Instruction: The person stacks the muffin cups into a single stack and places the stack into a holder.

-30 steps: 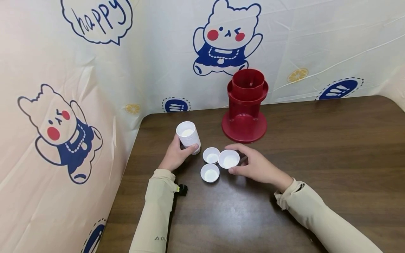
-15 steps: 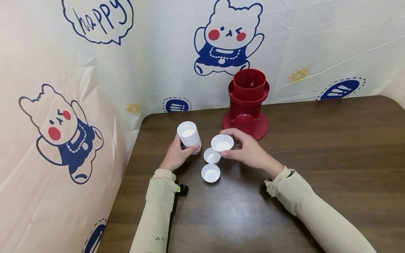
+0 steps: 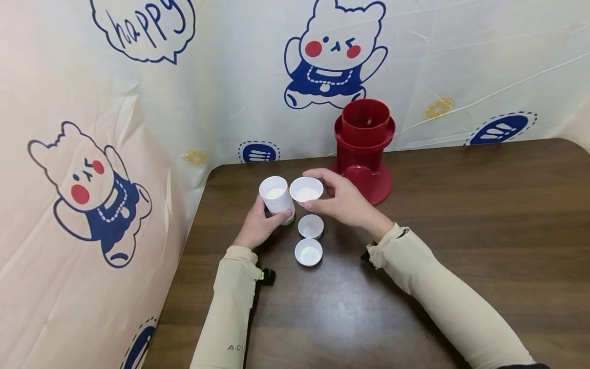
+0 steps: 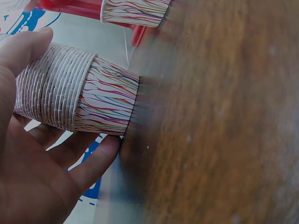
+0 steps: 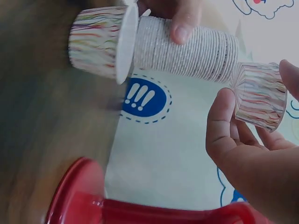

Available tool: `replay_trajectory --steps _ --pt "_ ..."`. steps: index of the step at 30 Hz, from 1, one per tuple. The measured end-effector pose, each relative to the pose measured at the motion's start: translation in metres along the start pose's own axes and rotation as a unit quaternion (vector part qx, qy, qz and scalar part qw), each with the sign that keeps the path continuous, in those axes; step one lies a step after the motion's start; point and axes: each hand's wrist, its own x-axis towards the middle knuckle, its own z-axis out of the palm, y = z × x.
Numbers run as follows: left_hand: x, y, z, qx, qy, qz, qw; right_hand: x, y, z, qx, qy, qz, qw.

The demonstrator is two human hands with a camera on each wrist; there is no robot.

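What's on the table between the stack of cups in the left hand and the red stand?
Only the single cup that the right hand holds, lifted above the table; head view.

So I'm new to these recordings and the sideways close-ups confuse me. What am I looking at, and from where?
No machine here: a person works with bare hands. The wide picture comes from a camera on their head; the two tilted close-ups come from cameras on each wrist. The left hand grips a stack of paper cups standing on the brown table. The right hand holds a single cup in the air beside the stack's top. Two loose cups sit on the table, and a red stand behind.
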Motion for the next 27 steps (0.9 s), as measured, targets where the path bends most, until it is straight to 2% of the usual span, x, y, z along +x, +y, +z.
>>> replay_trajectory --steps 8,18,27 --pt "0.001 -0.003 0.000 -0.009 -0.003 0.010 0.9999 0.017 -0.005 0.011 0.025 0.002 0.015 1.000" --pt "0.003 -0.003 0.000 -0.021 -0.004 0.023 0.9995 0.027 -0.013 0.017 0.088 0.026 0.012 0.996" --pt "0.002 -0.004 0.000 -0.015 0.001 0.024 0.9996 0.035 -0.009 0.027 0.109 0.006 0.025 0.994"
